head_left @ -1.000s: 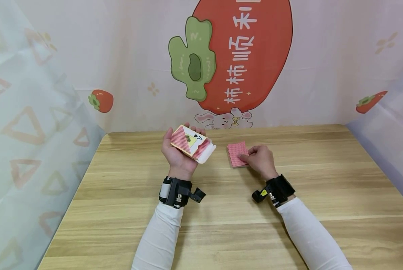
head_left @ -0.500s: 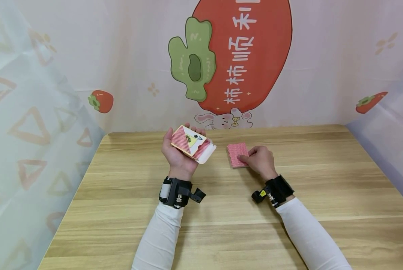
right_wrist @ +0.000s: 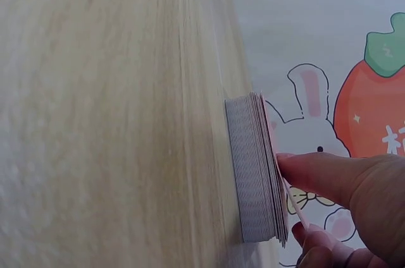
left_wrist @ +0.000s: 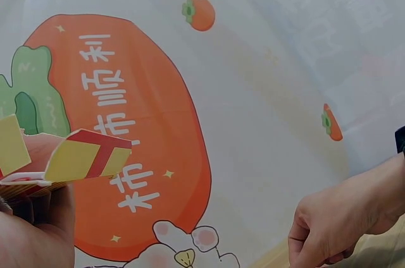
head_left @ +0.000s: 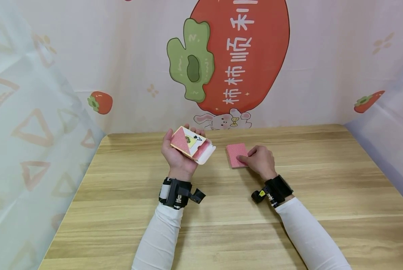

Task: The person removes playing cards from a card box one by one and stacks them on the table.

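Observation:
My left hand (head_left: 178,163), palm up, holds a red-patterned playing card box (head_left: 188,140) above the table. An ace of spades design marks its face, and its white end flap hangs open toward the right. To the right, a deck of cards (head_left: 234,154) lies back side up on the table. My right hand (head_left: 262,161) is at the deck's near right corner. In the right wrist view, the thumb (right_wrist: 323,170) presses the top of the deck (right_wrist: 256,173), while a fingertip (right_wrist: 304,233) pinches the raised corner of a card (right_wrist: 295,205) from below.
The wooden table (head_left: 221,225) ends at a white cloth backdrop (head_left: 137,48) printed with a large red persimmon and a rabbit. A second patterned cloth (head_left: 22,112) hangs along the left side. Black camera mounts (head_left: 176,192) sit on both wrists.
Both hands, the box and the deck stay almost where they were. The cloth on the left has swayed a little to the right, and the head view has shifted very slightly.

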Demonstrator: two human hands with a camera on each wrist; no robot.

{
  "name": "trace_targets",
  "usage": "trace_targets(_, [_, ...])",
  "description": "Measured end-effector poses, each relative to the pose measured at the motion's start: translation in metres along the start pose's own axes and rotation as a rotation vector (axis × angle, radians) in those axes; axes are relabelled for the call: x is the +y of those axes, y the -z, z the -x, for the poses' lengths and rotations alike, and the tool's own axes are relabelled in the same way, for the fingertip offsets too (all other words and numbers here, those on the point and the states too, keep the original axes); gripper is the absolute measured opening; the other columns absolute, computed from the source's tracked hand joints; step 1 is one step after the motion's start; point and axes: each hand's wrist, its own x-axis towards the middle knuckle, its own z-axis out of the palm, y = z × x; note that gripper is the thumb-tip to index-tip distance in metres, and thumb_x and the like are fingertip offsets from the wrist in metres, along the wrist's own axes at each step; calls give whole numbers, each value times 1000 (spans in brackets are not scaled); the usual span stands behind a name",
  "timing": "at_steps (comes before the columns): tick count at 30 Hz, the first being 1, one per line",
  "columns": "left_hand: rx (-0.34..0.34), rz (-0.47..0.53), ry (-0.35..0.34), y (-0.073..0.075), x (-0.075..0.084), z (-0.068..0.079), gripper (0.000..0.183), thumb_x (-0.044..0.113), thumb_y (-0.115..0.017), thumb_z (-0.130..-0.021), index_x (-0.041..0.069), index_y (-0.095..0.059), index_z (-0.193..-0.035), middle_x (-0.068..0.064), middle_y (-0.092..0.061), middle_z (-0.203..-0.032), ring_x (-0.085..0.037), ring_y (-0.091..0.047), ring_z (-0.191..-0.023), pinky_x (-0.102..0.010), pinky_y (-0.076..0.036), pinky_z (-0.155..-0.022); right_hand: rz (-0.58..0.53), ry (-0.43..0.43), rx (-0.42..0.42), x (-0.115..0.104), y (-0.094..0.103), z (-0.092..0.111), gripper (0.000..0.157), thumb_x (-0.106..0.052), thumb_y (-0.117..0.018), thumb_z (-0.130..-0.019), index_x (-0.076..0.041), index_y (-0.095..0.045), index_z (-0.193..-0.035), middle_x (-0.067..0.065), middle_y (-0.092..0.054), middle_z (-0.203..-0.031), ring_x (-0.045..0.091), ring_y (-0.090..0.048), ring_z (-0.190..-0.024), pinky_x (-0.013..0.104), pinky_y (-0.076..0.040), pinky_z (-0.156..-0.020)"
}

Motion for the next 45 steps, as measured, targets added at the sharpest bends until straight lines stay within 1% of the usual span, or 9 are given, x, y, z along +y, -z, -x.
trace_targets(5, [12, 2, -2, 0, -1, 0, 50, 48, -43, -97, 8, -55, -124, -9, -57, -104, -30, -62, -97, -42, -49, -92, -2, -3, -3, 0, 1, 0, 38, -38, -85, -80, -3, -69, -82, 9, -65, -75, 26, -57, -69, 33, -38, -57])
trace_targets(11, [17, 7, -2, 0, -1, -1, 62, 48, -46, -95, 6, -43, -140, -8, -58, -102, -30, -62, -96, -42, -49, -92, 2, -3, -3, 1, 1, -1, 39, -38, -84, -80, -3, -68, -82, 9, -65, -75, 25, -56, -69, 33, -38, -57])
trace_targets(13, [19, 7, 0, 1, -1, -1, 63, 48, -46, -96, 6, -42, -142, -9, -58, -102, -30, -62, -96, -42, -49, -92, 4, -2, -3, 1, 1, -1, 39, -39, -84, -80, -3, -68, -82, 9, -65, -75, 25, -56, -69, 33, -38, -57])
trace_targets(20, [25, 9, 3, 0, -1, -1, 50, 48, -41, -98, 8, -55, -125, -9, -55, -106, -30, -63, -96, -43, -49, -91, 1, 3, 0, 0, 0, -1, 37, -37, -85, -80, -4, -67, -83, 7, -63, -70, 23, -54, -64, 32, -36, -54])
trace_targets(22, [26, 6, 3, 0, -1, -1, 49, 48, -40, -98, 9, -56, -122, -9, -55, -106, -29, -63, -96, -43, -50, -91, -9, 12, -2, 0, 0, -1, 35, -35, -85, -81, -4, -68, -85, 6, -61, -68, 22, -53, -62, 32, -35, -53])
trace_targets(27, [23, 2, 3, 0, -1, -1, 50, 48, -41, -98, 8, -54, -125, -9, -57, -104, -29, -63, -96, -42, -49, -91, -36, 34, -4, 0, 0, -1, 30, -31, -84, -82, -5, -71, -90, 5, -60, -63, 20, -52, -57, 31, -34, -51])
trace_targets(32, [18, -10, -4, 0, -1, -1, 52, 48, -40, -98, 8, -51, -128, -8, -59, -101, -29, -63, -95, -42, -50, -92, -46, 32, -9, 0, 0, -1, 30, -31, -84, -83, -6, -71, -91, 4, -59, -62, 19, -51, -56, 30, -33, -49])
trace_targets(39, [21, -20, -7, 1, -2, 0, 49, 50, -46, -95, 10, -56, -121, -8, -59, -101, -29, -62, -97, -42, -49, -95, -50, 29, -23, 0, 0, -1, 31, -32, -83, -83, -6, -71, -93, 5, -59, -64, 20, -51, -56, 30, -33, -50])
trace_targets(45, [18, -16, -2, 0, -1, 0, 50, 50, -46, -95, 10, -54, -124, -7, -59, -102, -29, -62, -98, -42, -49, -94, -39, 32, -24, -1, 0, -1, 31, -33, -82, -84, -6, -72, -95, 5, -62, -65, 19, -53, -56, 30, -34, -50])
